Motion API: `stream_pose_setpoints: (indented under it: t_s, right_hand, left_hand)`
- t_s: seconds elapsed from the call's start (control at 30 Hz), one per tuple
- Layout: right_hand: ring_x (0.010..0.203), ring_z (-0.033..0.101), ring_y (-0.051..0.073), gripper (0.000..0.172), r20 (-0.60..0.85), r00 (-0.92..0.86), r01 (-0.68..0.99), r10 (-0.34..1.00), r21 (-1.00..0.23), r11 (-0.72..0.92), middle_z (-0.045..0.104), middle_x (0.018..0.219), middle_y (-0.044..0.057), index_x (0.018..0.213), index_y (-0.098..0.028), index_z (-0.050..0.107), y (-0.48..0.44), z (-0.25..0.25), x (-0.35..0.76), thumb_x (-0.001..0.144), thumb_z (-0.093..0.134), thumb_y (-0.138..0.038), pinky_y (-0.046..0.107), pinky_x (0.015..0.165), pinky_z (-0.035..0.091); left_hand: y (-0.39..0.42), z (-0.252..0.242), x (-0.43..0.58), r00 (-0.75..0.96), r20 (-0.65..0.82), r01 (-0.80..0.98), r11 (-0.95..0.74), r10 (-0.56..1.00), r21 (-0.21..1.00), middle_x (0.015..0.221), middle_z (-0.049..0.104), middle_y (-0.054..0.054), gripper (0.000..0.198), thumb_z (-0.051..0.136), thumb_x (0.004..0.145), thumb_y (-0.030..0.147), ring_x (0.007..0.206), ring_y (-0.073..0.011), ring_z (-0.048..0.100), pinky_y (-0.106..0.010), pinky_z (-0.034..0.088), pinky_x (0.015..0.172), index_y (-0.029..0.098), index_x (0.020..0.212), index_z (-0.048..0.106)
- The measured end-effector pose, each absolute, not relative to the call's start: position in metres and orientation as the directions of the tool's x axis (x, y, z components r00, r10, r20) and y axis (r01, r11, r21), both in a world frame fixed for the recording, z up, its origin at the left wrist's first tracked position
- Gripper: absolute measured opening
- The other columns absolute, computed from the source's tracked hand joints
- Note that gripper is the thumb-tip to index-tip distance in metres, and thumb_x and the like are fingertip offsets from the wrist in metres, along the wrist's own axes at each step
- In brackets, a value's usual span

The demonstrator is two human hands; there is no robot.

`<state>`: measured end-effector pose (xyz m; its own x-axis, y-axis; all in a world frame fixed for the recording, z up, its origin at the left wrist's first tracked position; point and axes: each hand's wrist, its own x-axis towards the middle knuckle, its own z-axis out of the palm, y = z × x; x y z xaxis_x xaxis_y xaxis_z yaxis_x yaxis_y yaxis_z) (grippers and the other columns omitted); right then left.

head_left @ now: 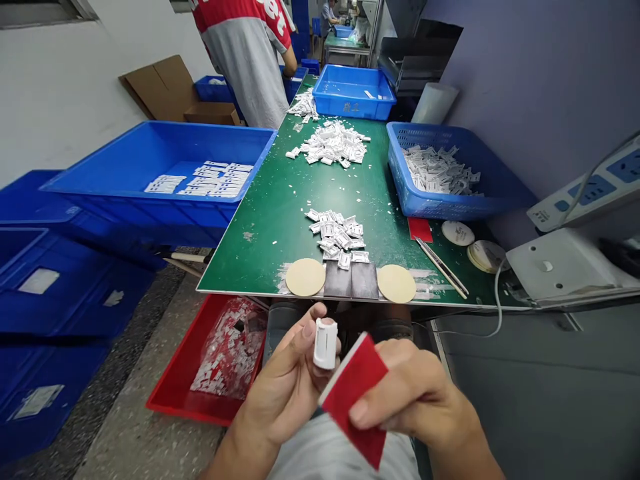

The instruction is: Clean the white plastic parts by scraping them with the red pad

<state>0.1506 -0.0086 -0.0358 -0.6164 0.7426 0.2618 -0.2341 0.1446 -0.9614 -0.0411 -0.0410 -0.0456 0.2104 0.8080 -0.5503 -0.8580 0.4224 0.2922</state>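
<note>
My left hand [280, 380] is held above my lap, with its thumb and fingers pinching a small white plastic cylindrical part [325, 343]. My right hand [410, 393] grips a folded red abrasive sheet [356, 397] with a pale edge. The sheet sits just to the right of the white part, and I cannot tell whether they touch. Both hands are below the front edge of a green work mat [280, 220], which holds two loose piles of small white parts [335, 237].
Tan discs [305, 277] and dark pads [351, 280] lie along the mat's front edge, with tweezers [443, 267] to the right. Blue crates [150, 167] and a blue basket [440, 180] flank the mat. A red tray [185, 380] sits below left. A co-worker [245, 67] stands beyond.
</note>
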Motion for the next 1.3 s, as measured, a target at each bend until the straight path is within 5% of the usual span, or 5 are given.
stream_pose_setpoints:
  t_s: [0.2, 0.4, 0.73, 1.03, 1.3]
  right_hand:
    - [0.106, 0.079, 0.026, 0.023, 0.134, 0.134, 0.030, 0.982, -0.991, 0.131, 0.085, 0.118, 0.005, 0.119, -0.032, 0.085, 0.002, -0.036, 0.151, 0.100, 0.072, -0.037, 0.035, 0.092, 0.063]
    - [0.095, 0.081, 0.023, 0.021, 0.131, -0.070, -0.005, 0.989, -0.991, 0.131, 0.087, 0.111, 0.002, 0.116, -0.035, 0.086, -0.015, -0.032, 0.147, 0.102, 0.070, -0.034, 0.032, 0.087, 0.064]
    - [0.044, 0.056, 0.011, 0.015, 0.017, -0.059, -0.245, 0.998, -0.969, 0.002, 0.075, 0.067, -0.001, 0.104, -0.035, 0.089, -0.021, -0.011, 0.137, 0.096, 0.076, -0.039, 0.023, 0.046, 0.049]
    - [0.062, 0.068, 0.013, 0.027, 0.387, -0.040, 0.162, 0.921, -0.907, 0.388, 0.085, 0.084, -0.001, 0.115, -0.028, 0.087, 0.016, -0.001, 0.142, 0.092, 0.076, -0.018, 0.022, 0.061, 0.057]
    - [0.078, 0.078, 0.021, 0.023, 0.254, -0.210, 0.049, 0.944, -0.962, 0.270, 0.086, 0.096, 0.004, 0.115, -0.026, 0.087, 0.017, -0.003, 0.142, 0.094, 0.076, -0.027, 0.029, 0.070, 0.064]
  left_hand:
    - [-0.040, -0.048, -0.039, -0.179, -0.286, -0.680, 0.092, 0.941, 0.727, 0.084, 0.076, 0.002, 0.046, 0.098, 0.070, 0.026, 0.071, -0.0108, 0.070, -0.020, 0.058, 0.070, 0.025, 0.104, 0.067]
    - [-0.046, -0.048, -0.030, -0.416, 0.012, -0.243, -0.124, 0.909, 0.962, 0.083, 0.080, 0.004, 0.052, 0.092, 0.076, 0.017, 0.076, -0.0138, 0.074, -0.026, 0.060, 0.081, 0.030, 0.118, 0.064]
    - [-0.051, -0.042, -0.021, -0.461, -0.013, -0.170, -0.074, 0.887, 0.983, 0.087, 0.085, 0.001, 0.058, 0.093, 0.079, 0.025, 0.080, -0.0198, 0.083, -0.028, 0.067, 0.080, 0.026, 0.129, 0.064]
    - [-0.052, -0.050, -0.017, -0.349, 0.283, 0.016, -0.297, 0.893, 0.955, 0.089, 0.086, 0.003, 0.056, 0.085, 0.087, 0.011, 0.085, -0.0155, 0.084, -0.025, 0.066, 0.090, 0.028, 0.133, 0.058]
    - [-0.059, -0.067, -0.028, -0.286, 0.562, 0.252, -0.505, 0.776, 0.825, 0.110, 0.086, -0.002, 0.073, 0.084, 0.079, -0.003, 0.099, -0.0250, 0.084, -0.033, 0.071, 0.087, 0.030, 0.139, 0.059]
